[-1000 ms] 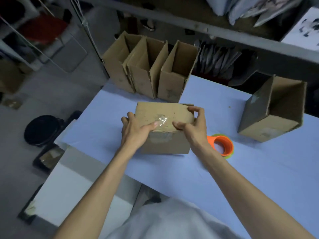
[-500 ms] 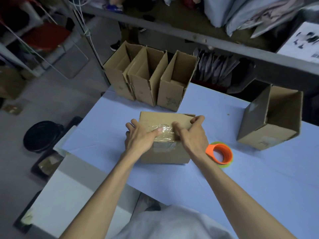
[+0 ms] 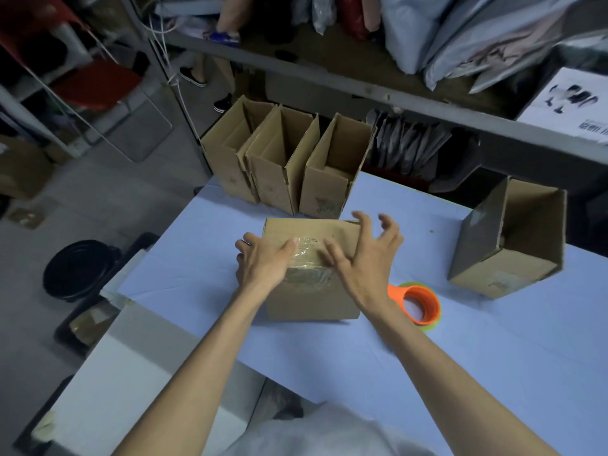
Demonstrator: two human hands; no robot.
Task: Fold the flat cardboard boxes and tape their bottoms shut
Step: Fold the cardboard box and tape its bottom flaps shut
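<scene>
Left hand [image 3: 263, 261] grips the box [image 3: 312, 304] by its left edge; right hand [image 3: 365, 258], fingers splayed, hovers above its right edge, nearer the tape roll [image 3: 432, 306].

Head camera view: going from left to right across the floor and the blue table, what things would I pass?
black bin on the floor → taped box on the table → orange tape roll → open box lying on its side
</scene>
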